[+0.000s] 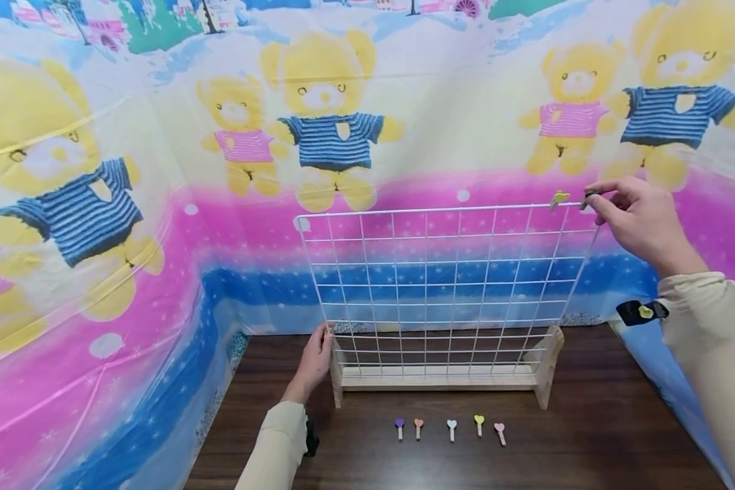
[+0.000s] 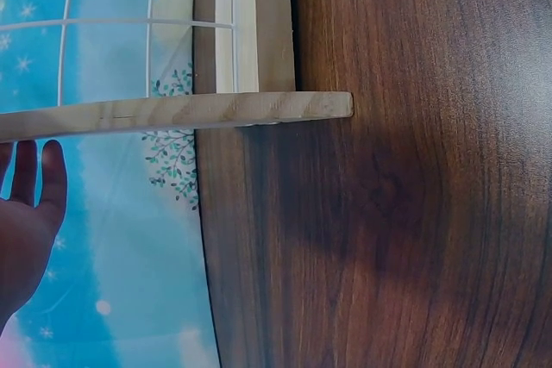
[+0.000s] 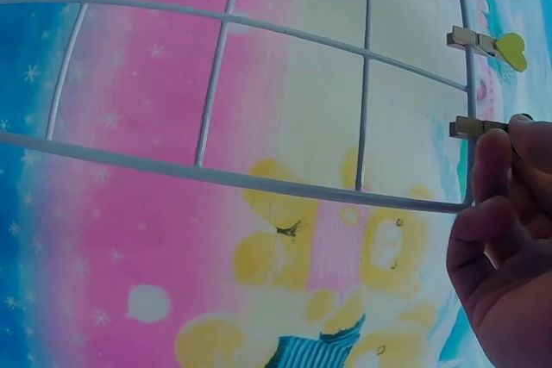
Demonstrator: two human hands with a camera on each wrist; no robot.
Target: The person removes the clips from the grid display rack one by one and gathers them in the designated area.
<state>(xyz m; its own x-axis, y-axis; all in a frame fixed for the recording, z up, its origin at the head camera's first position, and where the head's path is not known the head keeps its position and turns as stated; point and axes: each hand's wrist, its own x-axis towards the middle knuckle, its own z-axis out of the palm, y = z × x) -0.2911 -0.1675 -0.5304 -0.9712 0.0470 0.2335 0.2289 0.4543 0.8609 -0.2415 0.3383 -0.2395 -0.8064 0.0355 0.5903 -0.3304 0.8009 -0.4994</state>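
1. Bright cloth printed with yellow bears point(image 1: 324, 116) hangs behind and to both sides of a dark wooden table point(image 1: 588, 435), closing in the work area.
2. On the table stands a white wire grid point(image 1: 447, 286), upright in a pale wooden stand point(image 1: 441, 378) with a foot at each end.
3. Left hand point(image 1: 315, 361) rests with straight, relaxed fingers against the grid's lower left corner, by the stand's left foot; in the left wrist view the fingers point(image 2: 39, 178) lie flat beside the wooden foot point(image 2: 190, 111) and hold nothing.
4. Right hand point(image 1: 640, 221) is raised to the grid's top right corner and pinches a small dark-headed wooden clip point(image 1: 588, 197) at the top wire; the right wrist view shows its wooden jaws point(image 3: 473, 127) at that wire, thumb and fingers curled round the head.
5. Just left of that hand, a yellow heart clip point(image 1: 559, 199) already sits on the same top wire.
6. Below both hands, in front of the stand, five heart clips lie in a row: purple point(image 1: 399, 426), orange point(image 1: 418, 426), white point(image 1: 451, 428), yellow point(image 1: 479, 422), pink point(image 1: 499, 431).
7. Bare tabletop runs between that row and the near edge; the cloth crowds the table's left and right edges.
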